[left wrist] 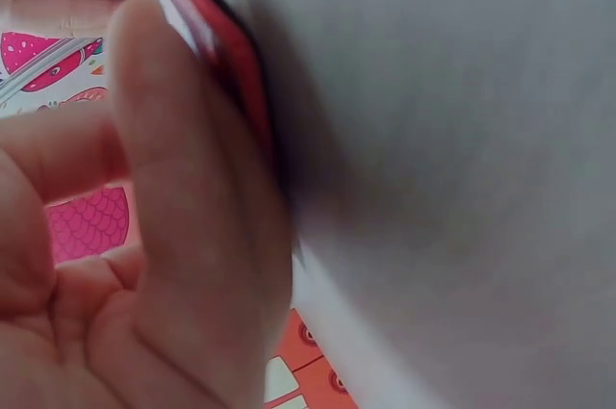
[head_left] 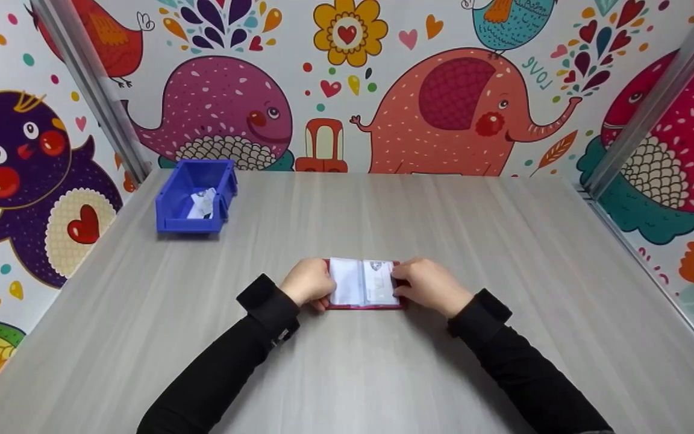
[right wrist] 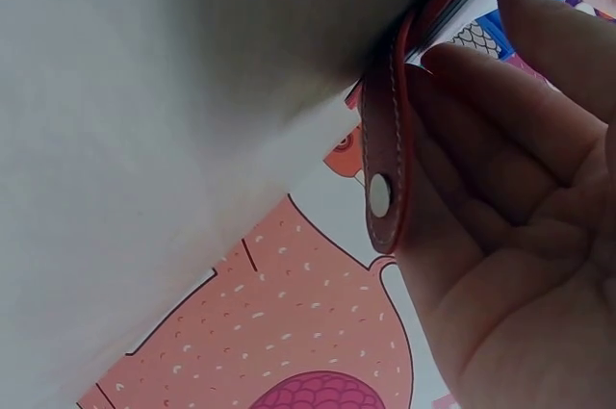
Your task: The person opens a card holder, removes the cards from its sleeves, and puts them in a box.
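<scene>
A small red card holder (head_left: 346, 284) lies spread open on the table, its clear plastic sleeves facing up. A white card (head_left: 379, 288) with a dark emblem near its top sits in the right-hand sleeve. My left hand (head_left: 308, 282) grips the holder's left edge, thumb over the sleeve. At the opposite edge, my right hand (head_left: 432, 286) pinches the cover beside the card. From that side a reddish-brown strap (right wrist: 387, 130) with a metal snap (right wrist: 380, 195) hangs in the right wrist view, close to the right fingers. The left wrist view shows the red cover edge (left wrist: 236, 53) by the left fingers.
A blue plastic bin (head_left: 188, 225) stands at the back left of the table (head_left: 419, 223), with white card-like pieces (head_left: 203, 202) inside. Walls printed with cartoon animals (head_left: 455, 120) border the table at the back and sides, with metal posts (head_left: 91, 90) at the corners.
</scene>
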Available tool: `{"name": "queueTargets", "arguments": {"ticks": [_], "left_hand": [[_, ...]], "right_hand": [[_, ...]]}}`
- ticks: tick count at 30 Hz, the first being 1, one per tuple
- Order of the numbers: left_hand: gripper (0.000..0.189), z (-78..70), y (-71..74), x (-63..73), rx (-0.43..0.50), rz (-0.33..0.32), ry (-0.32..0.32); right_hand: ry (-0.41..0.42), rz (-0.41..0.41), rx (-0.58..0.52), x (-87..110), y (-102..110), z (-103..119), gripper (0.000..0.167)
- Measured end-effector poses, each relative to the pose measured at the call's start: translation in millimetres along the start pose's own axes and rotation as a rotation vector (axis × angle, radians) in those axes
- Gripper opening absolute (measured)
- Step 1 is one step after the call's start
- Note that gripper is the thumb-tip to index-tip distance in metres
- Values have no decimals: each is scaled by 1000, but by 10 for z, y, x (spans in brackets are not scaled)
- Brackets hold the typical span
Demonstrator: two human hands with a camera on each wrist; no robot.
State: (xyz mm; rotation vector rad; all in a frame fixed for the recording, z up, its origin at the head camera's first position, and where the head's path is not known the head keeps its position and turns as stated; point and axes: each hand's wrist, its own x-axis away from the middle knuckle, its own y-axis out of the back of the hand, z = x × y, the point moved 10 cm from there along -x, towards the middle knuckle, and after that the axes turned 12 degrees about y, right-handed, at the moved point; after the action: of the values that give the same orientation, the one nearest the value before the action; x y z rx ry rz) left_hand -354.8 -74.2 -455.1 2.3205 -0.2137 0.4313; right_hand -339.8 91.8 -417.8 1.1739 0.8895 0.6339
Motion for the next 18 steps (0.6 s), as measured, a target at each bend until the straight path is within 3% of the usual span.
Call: {"name": "queueTargets", "arguments": {"ticks": [5,18], "left_hand": [[18,-17,-8,-4,-48,-12,-4],[19,-9,39,3,-84,-50,-12]], "right_hand": [[10,-17,10,4,-3,9,24],[5,-8,2,3,-6,5,26]]}}
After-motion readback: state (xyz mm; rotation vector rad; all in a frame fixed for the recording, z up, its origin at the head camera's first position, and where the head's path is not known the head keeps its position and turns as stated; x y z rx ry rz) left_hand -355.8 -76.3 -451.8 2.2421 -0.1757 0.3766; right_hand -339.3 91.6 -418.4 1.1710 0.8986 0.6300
